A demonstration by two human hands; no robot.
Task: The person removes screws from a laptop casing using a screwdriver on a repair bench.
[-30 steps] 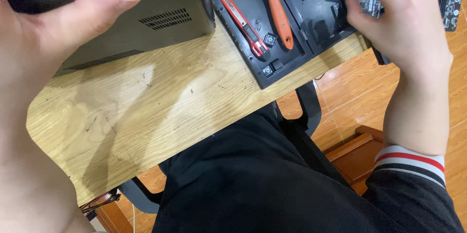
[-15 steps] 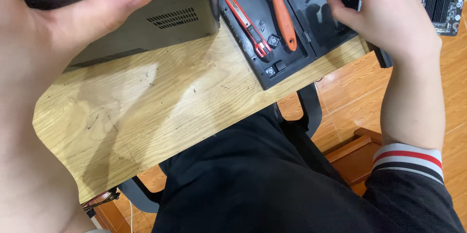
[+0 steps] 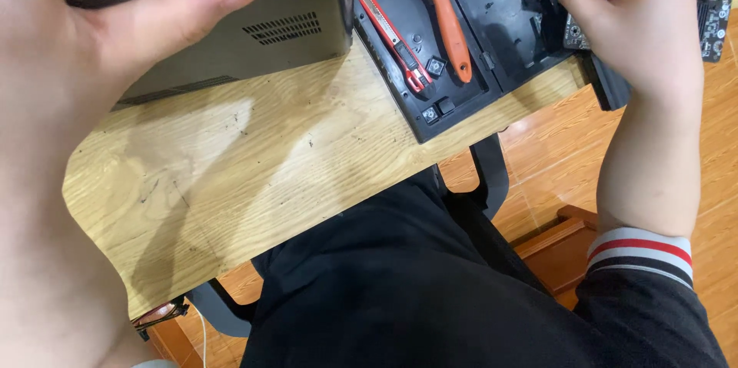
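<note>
While L hand (image 3: 84, 106) stays on grey case (image 3: 254, 22), R hand (image 3: 638, 22) shifted left w/ small part (image 3: 588, 6)

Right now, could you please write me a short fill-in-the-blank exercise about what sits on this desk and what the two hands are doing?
1. The brush lying in the black tray has a handle coloured ____.
2. The left hand rests on a dark metal ____ with vent slots.
3. The red utility knife lies to the ____ of the brush in the picture.
4. The right hand pinches a small metal part over the tray's ____ end.

Missing words: orange; case; left; right
</note>
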